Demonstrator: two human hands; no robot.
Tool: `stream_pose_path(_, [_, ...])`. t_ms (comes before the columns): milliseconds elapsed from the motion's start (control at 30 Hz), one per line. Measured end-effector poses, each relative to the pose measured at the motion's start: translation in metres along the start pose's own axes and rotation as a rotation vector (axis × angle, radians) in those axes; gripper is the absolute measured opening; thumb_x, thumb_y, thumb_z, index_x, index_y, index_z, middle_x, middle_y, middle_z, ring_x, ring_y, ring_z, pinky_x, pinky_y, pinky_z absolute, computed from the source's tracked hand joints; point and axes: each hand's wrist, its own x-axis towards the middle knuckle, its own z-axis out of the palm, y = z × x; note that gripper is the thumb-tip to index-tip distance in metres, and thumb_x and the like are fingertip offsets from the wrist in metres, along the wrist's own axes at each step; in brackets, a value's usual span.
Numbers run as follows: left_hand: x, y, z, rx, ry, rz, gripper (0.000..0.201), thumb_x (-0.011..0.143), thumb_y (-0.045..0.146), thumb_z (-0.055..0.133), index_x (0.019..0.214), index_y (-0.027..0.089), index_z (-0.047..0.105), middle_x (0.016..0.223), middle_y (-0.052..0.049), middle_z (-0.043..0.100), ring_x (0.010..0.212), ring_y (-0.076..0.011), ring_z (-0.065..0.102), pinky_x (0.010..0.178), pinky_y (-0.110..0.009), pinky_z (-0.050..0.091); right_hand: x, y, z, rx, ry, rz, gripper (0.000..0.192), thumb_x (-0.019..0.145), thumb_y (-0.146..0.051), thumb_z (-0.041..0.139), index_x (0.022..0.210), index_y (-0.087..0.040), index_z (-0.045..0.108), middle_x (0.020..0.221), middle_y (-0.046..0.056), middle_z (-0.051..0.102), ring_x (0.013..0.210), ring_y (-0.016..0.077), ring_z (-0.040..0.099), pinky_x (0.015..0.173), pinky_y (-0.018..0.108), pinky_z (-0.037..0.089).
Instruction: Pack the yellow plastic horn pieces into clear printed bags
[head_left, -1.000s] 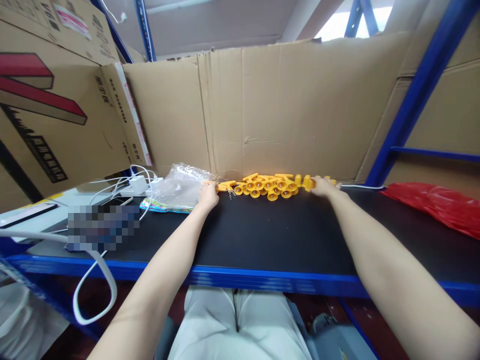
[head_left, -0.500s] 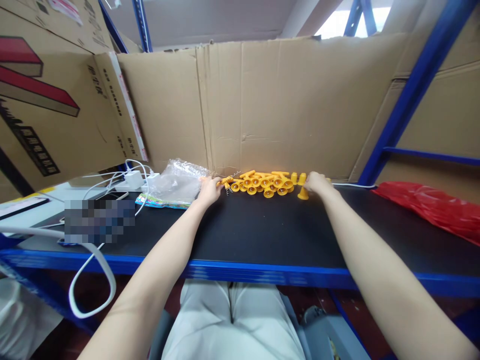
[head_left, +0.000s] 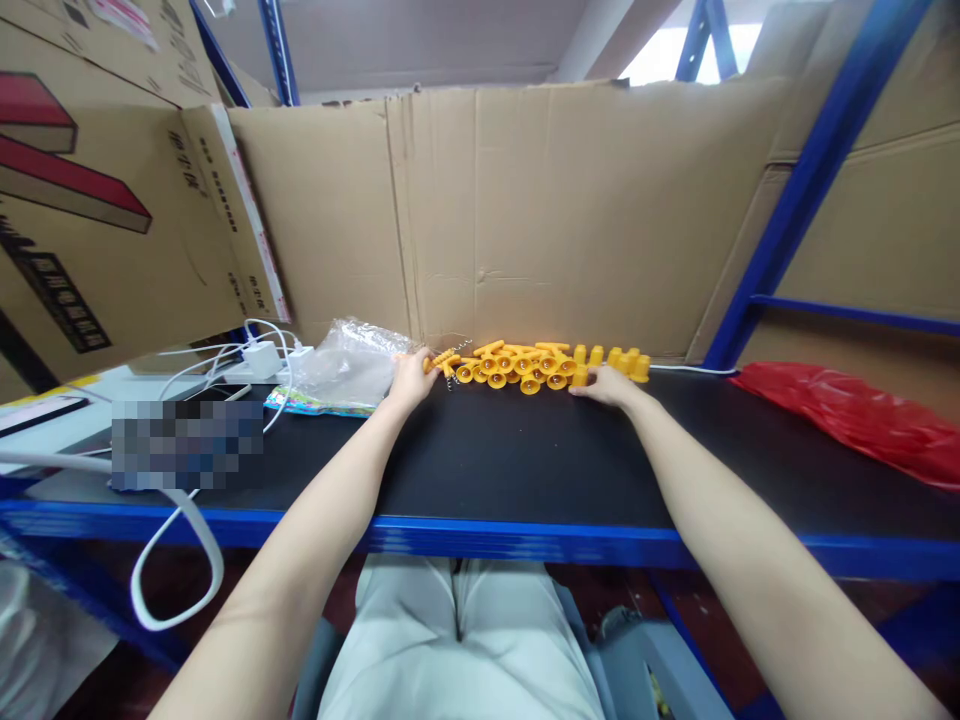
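While both arms are stretching across the black-topped bench [head_left: 525, 460], the left hand [head_left: 409, 378] is resting at the left end of a heap of small orange-yellow plastic pieces [head_left: 525, 365], its fingers curling around one ribbed piece there. The right hand [head_left: 606, 385] is lying flat and fairly open just in front of the heap's right part, fingertips touching a piece; whether it is actually pinching anything is hard to tell at this distance.

Compared with a second ago, the right hand has been drawing inward from the far right end, and several upright orange-yellow caps [head_left: 626, 362] are now standing uncovered beside it. The heap is looking tighter, so the pieces seem to be getting gathered toward the middle, against the brown cardboard wall [head_left: 562, 220] at the back of the bench.

To the left, a crumpled clear plastic bag [head_left: 349, 365] is lying just beside the left hand, with white chargers and cables [head_left: 259, 360] beyond it. A red plastic bag [head_left: 847, 420] is sitting well apart on the right.
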Motion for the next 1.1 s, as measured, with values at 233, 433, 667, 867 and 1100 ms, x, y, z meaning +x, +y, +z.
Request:
stream_pose_path(233, [0.0,0.002,0.0,-0.039,-0.001,0.011,0.02,0.071,0.027,0.061,0.089,0.019,0.06,0.066,-0.001,0.061,0.067,-0.0158,0.058,0.067,-0.026,0.041,0.002,-0.019,-0.027,-0.098,-0.036,0.134,0.029,0.068,-0.026,0.062,0.095,-0.018,0.059,0.095,0.012,0.065,0.095,0.0312,0.059,0.078,0.042,0.042])
stream_pose_path(433, [-0.003,0.008,0.0,0.051,-0.055,0.076,0.027,0.069,0.034,0.061,0.092,0.02,0.062,0.066,-0.001,0.061,0.066,-0.0159,0.057,0.064,-0.025,0.039,-0.009,-0.05,-0.04,0.032,0.104,-0.129,0.028,0.073,-0.033,0.06,0.099,-0.021,0.061,0.103,0.008,0.066,0.097,0.0277,0.059,0.082,0.04,0.039])
stream_pose_path(667, [-0.009,0.016,-0.004,0.055,-0.115,0.146,0.027,0.072,0.033,0.06,0.095,0.019,0.061,0.072,-0.002,0.063,0.068,-0.0162,0.057,0.063,-0.024,0.038,-0.02,-0.08,-0.03,0.067,0.024,-0.465,0.033,0.073,-0.028,0.065,0.103,-0.017,0.062,0.092,0.007,0.068,0.084,0.0224,0.061,0.079,0.034,0.04])
stream_pose_path(867, [-0.012,0.023,-0.007,0.045,-0.157,0.173,0.025,0.071,0.031,0.06,0.094,0.02,0.061,0.076,-0.003,0.064,0.067,-0.0166,0.058,0.063,-0.025,0.039,-0.029,-0.095,-0.021,0.033,0.023,-0.602,0.029,0.077,-0.029,0.062,0.103,-0.017,0.061,0.099,0.008,0.068,0.089,0.0228,0.061,0.079,0.035,0.038])
stream_pose_path(1100, [-0.01,0.019,-0.005,0.052,-0.143,0.16,0.028,0.073,0.036,0.058,0.096,0.019,0.061,0.077,-0.004,0.064,0.07,-0.018,0.059,0.064,-0.026,0.04,-0.032,-0.098,-0.018,-0.162,0.002,-0.531,0.021,0.079,-0.027,0.059,0.098,-0.017,0.061,0.104,0.01,0.067,0.099,0.0276,0.059,0.082,0.041,0.035])
